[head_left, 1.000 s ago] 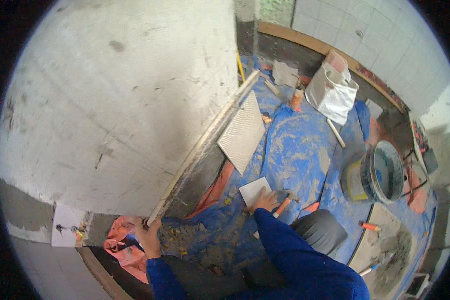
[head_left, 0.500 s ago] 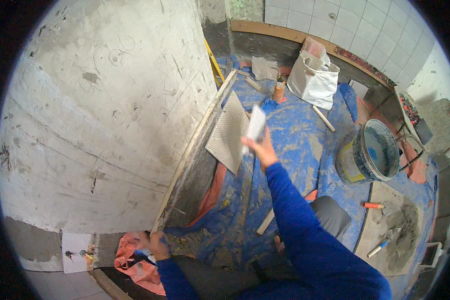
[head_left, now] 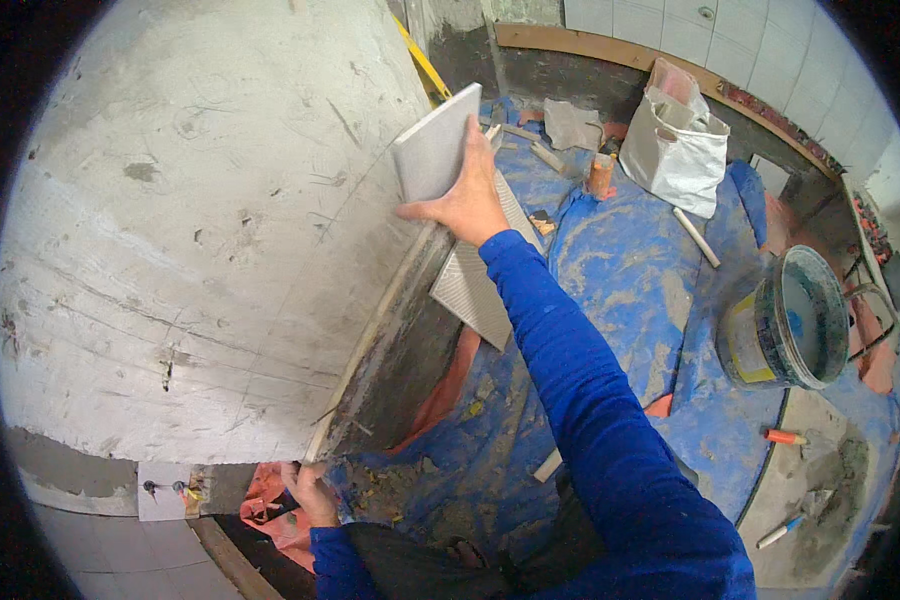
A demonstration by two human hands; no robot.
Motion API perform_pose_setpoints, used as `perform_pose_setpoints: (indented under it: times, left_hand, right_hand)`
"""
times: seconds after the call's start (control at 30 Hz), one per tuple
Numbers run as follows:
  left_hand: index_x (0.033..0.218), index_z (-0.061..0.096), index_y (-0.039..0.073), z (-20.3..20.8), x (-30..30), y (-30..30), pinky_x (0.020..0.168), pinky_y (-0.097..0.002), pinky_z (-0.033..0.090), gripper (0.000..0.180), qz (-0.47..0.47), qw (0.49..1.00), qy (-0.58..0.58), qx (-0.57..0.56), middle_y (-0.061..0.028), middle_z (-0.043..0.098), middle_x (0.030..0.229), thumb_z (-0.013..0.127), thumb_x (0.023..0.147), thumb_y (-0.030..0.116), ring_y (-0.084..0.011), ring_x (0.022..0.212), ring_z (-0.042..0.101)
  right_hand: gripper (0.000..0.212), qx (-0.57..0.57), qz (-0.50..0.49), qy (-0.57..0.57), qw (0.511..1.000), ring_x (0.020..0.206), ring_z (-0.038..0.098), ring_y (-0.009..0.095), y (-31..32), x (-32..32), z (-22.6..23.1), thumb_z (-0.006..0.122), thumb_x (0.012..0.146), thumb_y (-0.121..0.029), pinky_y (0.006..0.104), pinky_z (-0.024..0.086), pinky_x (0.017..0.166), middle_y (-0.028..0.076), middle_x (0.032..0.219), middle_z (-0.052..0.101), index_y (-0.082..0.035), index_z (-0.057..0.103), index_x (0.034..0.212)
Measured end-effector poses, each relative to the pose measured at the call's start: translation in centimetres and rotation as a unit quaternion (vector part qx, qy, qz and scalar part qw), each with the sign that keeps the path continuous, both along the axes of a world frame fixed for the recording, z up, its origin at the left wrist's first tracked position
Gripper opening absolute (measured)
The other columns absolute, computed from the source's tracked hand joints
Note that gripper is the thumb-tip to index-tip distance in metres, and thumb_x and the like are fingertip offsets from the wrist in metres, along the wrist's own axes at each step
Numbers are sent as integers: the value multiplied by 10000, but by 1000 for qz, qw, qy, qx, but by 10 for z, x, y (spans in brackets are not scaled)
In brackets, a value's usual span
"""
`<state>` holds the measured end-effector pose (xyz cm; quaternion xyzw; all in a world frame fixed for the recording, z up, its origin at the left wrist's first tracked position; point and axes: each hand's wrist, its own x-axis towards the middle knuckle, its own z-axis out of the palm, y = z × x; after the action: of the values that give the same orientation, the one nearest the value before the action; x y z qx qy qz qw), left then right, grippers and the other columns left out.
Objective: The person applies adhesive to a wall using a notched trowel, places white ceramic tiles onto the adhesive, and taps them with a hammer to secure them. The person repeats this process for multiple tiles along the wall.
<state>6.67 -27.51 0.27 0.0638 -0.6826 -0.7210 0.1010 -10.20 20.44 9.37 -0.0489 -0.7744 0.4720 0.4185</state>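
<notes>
My right hand grips a small, pale grey rectangular tile by its lower and right edges. The tile is held up against or close in front of the scuffed pale wall; whether it touches cannot be told. A long narrow wooden strip runs along the wall's bottom edge. At the strip's near end, my left hand is closed around the corner, with its fingertips partly hidden. Beneath my right wrist, a larger tile with a ridged back leans by the strip.
Blue, dirt-smeared sheeting covers the floor. On the right stand a bucket of cloudy water and a board with grey mortar and trowels. Farther back are a white sack, an orange-brown cup and a pale rod.
My right hand has carried the tile up and leftward from above the sheeting to the wall. My left hand stays at the strip's near end. The view has shifted slightly.
</notes>
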Motion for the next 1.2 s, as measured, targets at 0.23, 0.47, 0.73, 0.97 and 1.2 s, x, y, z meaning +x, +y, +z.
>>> perform_pose_setpoints:
  times: [0.23, 0.47, 0.73, 0.97, 1.2]
  left_hand:
    - [1295, 608, -32, 8, 3, 1, 965, -329, 480, 583, -30, 1000, 5, 5, -98, 642, 1239, 609, 719, 61, -250, 1091, 632]
    - [1369, 548, -26, -2, 2, -17, 950, -373, 540, 643, -61, 998, 6, 24, -122, 626, 1287, 585, 730, 29, -284, 1128, 644]
    - [1415, 514, -18, 4, 2, -13, 878, -457, 601, 673, -59, 998, -5, 17, -148, 609, 1334, 569, 746, 28, -309, 1116, 657]
    - [1461, 465, -7, 11, 7, 1, 861, -496, 610, 682, -26, 1000, 12, -2, -142, 610, 1300, 561, 787, 24, -272, 1024, 660]
    - [1155, 553, 30, 21, 11, 22, 814, -377, 546, 375, 1, 1000, 11, -13, -97, 615, 1109, 607, 789, 91, -243, 969, 622]
  right_hand:
    - [1632, 20, 31, -57, 998, 1511, 281, 541, -5, 2, -5, 1057, 443, -423, 520, 308, 1257, 382, 1611, 227, -67, 59, 1684]
    - [1619, 56, 36, -70, 995, 1531, 262, 539, -3, 0, -16, 1039, 441, -511, 516, 317, 1253, 378, 1637, 219, -101, 98, 1693]
    - [1610, 82, 23, -34, 996, 1512, 289, 565, -3, -8, -27, 1011, 467, -575, 524, 311, 1249, 409, 1635, 211, -141, 76, 1703]
    - [1608, 77, 20, -10, 997, 1503, 294, 576, 2, -14, -30, 976, 432, -674, 566, 284, 1245, 423, 1621, 230, -112, 148, 1692]
    - [1620, 64, 3, -8, 998, 1502, 297, 576, -2, -21, -29, 958, 415, -724, 580, 256, 1246, 432, 1628, 215, -108, 167, 1688]
